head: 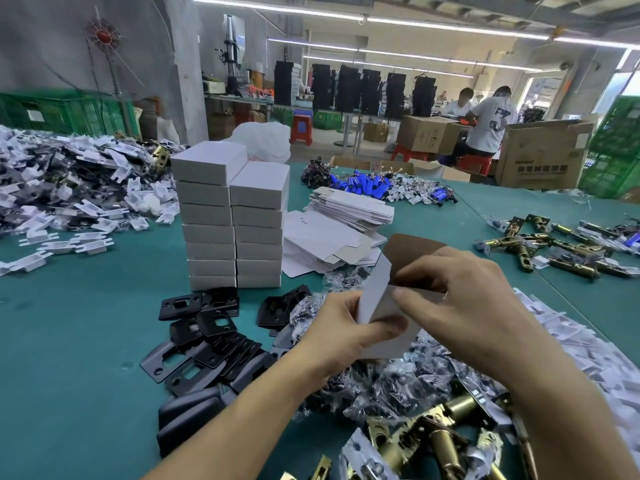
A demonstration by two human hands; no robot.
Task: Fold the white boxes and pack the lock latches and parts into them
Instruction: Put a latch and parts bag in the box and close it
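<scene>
A half-folded white box (379, 299) with a brown inner flap raised is held above the table between both hands. My left hand (349, 337) grips its lower left side, thumb across the front. My right hand (460, 303) holds the right side, its fingers curled over the box's open top edge. Brass lock latches (433, 434) lie below my hands at the front. Small clear bags of screws (388, 379) are heaped under the box. Black strike plates (207, 337) lie to the left.
Two stacks of folded white boxes (235, 220) stand mid-table, flat box blanks (349, 209) behind them. White plastic parts (69, 195) cover the left, more latches (554, 247) lie at the right, blue batteries (367, 185) at the back. People work in the background.
</scene>
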